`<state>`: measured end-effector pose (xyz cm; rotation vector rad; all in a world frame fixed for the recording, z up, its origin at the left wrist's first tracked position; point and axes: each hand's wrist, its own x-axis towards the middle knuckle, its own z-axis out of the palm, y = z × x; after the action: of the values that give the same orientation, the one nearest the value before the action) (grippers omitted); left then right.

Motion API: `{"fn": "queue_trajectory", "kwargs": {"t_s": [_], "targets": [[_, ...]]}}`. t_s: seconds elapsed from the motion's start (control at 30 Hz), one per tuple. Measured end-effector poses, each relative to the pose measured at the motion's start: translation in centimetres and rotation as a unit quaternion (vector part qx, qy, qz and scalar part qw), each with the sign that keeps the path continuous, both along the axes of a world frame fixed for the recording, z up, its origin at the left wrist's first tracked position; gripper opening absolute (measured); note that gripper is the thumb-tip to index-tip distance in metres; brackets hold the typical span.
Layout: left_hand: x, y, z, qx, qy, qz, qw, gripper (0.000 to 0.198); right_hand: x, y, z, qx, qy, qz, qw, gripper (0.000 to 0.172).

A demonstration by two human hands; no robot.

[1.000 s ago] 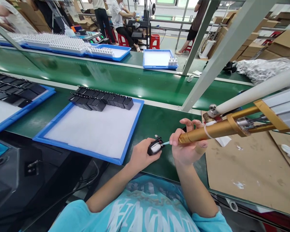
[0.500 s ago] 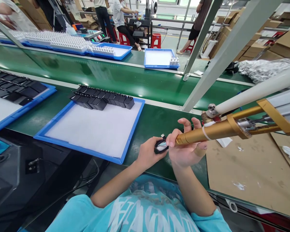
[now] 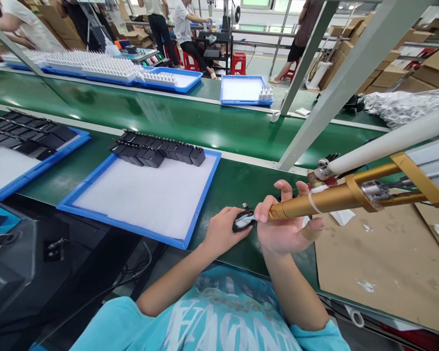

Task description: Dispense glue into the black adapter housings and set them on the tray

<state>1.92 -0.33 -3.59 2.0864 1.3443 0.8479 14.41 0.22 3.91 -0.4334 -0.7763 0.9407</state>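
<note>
My left hand point(image 3: 222, 231) grips a small black plastic housing point(image 3: 237, 228) with its open side up and pale material inside. A small metal prong piece sticks up at the housing's far edge. Around the front of a gold dispensing gun point(image 3: 300, 206) my right hand point(image 3: 283, 229) is closed with thumb and index finger, the other fingers spread. The gun's thin pale-blue nozzle point(image 3: 251, 218) points left, with its tip at the right side of the housing's opening. Whether the tip touches the inside cannot be made out.
Left of my hands, a blue tray point(image 3: 139, 214) carries rows of black adapter housings point(image 3: 157, 150). Another blue tray point(image 3: 18, 176) of black parts stands further left. Cardboard point(image 3: 384, 263) covers the bench at right. A slanted metal post point(image 3: 325, 97) rises beyond the gun; co-workers are behind the conveyor point(image 3: 161, 117).
The housing in my left hand has shifted slightly left relative to the nozzle, widening the gap between my hands. The view has moved a little; both grips stay the same.
</note>
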Motion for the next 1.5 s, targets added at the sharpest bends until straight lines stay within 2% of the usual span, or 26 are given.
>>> {"fn": "queue_trajectory", "kwargs": {"t_s": [0.13, 0.3, 0.43, 0.5, 0.6, 0.77, 0.87, 0.93, 1.1, 1.33, 1.5], "targets": [[-1.4, 0.9, -0.5, -0.076, 0.047, -0.003, 0.996, 0.031, 0.7, 0.1, -0.3, -0.015, 0.001, -0.017, 1.000, 0.044], [-1.8, 1.9, -0.2, -0.111, -0.023, -0.029, 0.993, 0.054, 2.0, 0.1, -0.6, -0.026, 0.015, -0.038, 0.999, 0.041], [-0.6, 2.3, -0.2, -0.116, -0.074, -0.037, 0.990, 0.037, 2.5, 0.0, -0.6, -0.040, 0.001, -0.054, 0.998, 0.036], [0.1, 2.4, -0.7, -0.091, -0.082, -0.022, 0.992, 0.030, 2.7, 0.0, -0.6, -0.046, -0.012, -0.059, 0.997, 0.035], [0.4, 2.6, -1.4, -0.011, -0.051, -0.007, 0.999, 0.026, 2.9, -0.1, -0.6, -0.048, -0.020, -0.060, 0.997, 0.034], [-0.5, 2.2, -0.8, 0.089, 0.023, -0.079, 0.993, 0.028, 3.3, -0.3, -0.9, -0.044, -0.012, -0.055, 0.997, 0.033], [-1.1, 1.7, -0.1, 0.101, 0.075, -0.102, 0.987, 0.039, 3.5, -0.3, -1.1, -0.038, -0.003, -0.052, 0.998, 0.033], [-1.3, 1.4, 0.0, 0.110, 0.091, -0.112, 0.983, 0.039, 3.7, -0.3, -1.2, -0.034, 0.002, -0.052, 0.998, 0.032], [-1.1, 1.6, -0.6, 0.117, 0.058, -0.148, 0.980, 0.038, 3.9, -0.3, -1.3, -0.037, 0.009, -0.052, 0.998, 0.032], [-0.1, 1.7, -0.9, 0.107, 0.053, -0.122, 0.985, 0.024, 4.1, -0.2, -1.6, -0.037, 0.002, -0.053, 0.998, 0.031], [0.2, 1.8, -1.2, 0.120, 0.131, -0.124, 0.976, 0.021, 4.2, -0.3, -1.6, -0.034, 0.006, -0.052, 0.998, 0.030]]}}
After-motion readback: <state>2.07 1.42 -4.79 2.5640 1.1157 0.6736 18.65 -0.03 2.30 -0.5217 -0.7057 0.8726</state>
